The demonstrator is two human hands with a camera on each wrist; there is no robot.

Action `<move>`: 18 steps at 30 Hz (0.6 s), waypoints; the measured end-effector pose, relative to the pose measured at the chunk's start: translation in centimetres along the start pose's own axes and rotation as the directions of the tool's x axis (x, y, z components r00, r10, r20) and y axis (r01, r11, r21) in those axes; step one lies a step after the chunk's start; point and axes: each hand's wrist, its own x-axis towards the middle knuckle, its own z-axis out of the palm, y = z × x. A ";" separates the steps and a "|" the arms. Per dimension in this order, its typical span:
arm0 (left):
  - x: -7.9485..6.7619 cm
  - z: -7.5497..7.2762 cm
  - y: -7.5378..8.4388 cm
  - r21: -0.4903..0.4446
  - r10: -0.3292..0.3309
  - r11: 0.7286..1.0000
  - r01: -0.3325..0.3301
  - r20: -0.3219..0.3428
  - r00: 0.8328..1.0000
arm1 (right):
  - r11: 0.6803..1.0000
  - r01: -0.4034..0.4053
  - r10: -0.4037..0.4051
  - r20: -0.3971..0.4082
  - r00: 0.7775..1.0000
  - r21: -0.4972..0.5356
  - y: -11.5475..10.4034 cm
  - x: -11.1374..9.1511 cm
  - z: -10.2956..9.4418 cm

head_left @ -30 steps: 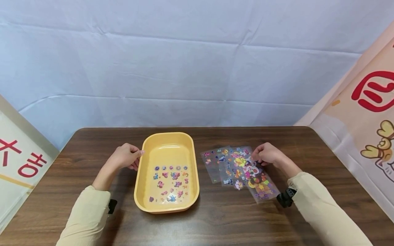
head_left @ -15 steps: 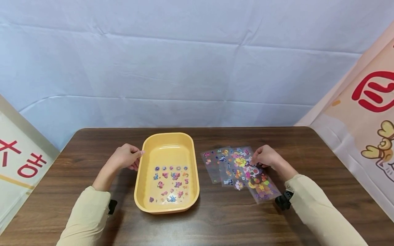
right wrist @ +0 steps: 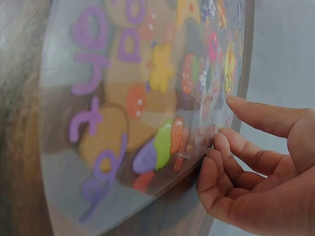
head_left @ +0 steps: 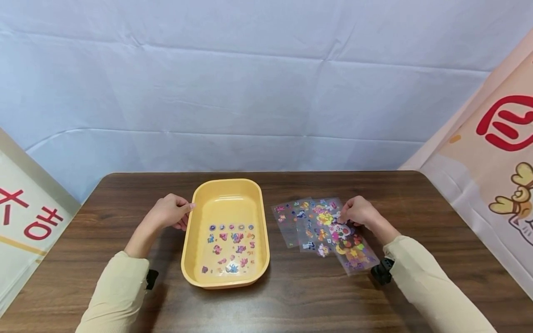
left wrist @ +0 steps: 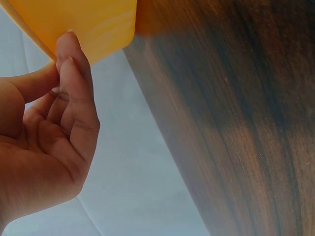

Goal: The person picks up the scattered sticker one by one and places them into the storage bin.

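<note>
In the head view my left hand (head_left: 171, 210) pinches the left rim of a yellow plastic tray (head_left: 193, 273). The left wrist view shows thumb and fingers on either side of the tray's rim (left wrist: 47, 51). A clear sticker sheet (head_left: 231, 249) with small figures lies inside the tray. On the right, several overlapping clear sticker sheets (head_left: 287, 222) lie on the table. My right hand (head_left: 361, 212) is at the right edge of the topmost sticker sheet (head_left: 356, 252). In the right wrist view its thumb (right wrist: 266, 118) and bent fingers (right wrist: 211, 184) stand a little apart at that edge.
The dark wooden table (head_left: 291, 296) carries the tray and the sheets. A pale cloth (head_left: 250, 92) hangs behind its far edge. Printed banners stand at the left (head_left: 29, 217) and right (head_left: 495, 175) sides.
My right hand and forearm have shifted slightly left, with the fingers staying at the sheet's edge. The left hand, tray and sheets look unmoved.
</note>
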 end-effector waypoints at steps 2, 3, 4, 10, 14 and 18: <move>0.0 0.0 0.0 0.000 -0.002 1.000 0.002 0.000 1.000 | 1.000 -0.007 0.007 -0.006 1.000 -0.007 -0.1 0.0 0.1; 0.0 0.0 0.0 0.000 -0.003 1.000 0.003 0.000 1.000 | 1.000 -0.011 0.010 -0.007 1.000 -0.011 -0.2 0.1 0.1; 0.0 0.0 0.1 0.001 -0.004 1.000 0.004 0.000 1.000 | 1.000 -0.019 0.018 -0.012 1.000 -0.014 -0.2 0.1 0.2; -0.1 -0.1 0.2 0.004 -0.011 1.000 0.011 0.002 1.000 | 0.999 -0.038 0.038 -0.027 0.999 -0.034 -0.2 0.4 0.4; -0.1 -0.1 0.2 0.003 -0.013 1.000 0.013 0.004 1.000 | 0.999 -0.029 0.028 -0.028 0.999 -0.041 -0.2 0.5 0.5; -0.2 -0.1 0.3 0.005 -0.015 1.000 0.015 0.006 1.000 | 0.998 -0.032 0.030 -0.033 0.999 -0.055 -0.2 0.5 0.7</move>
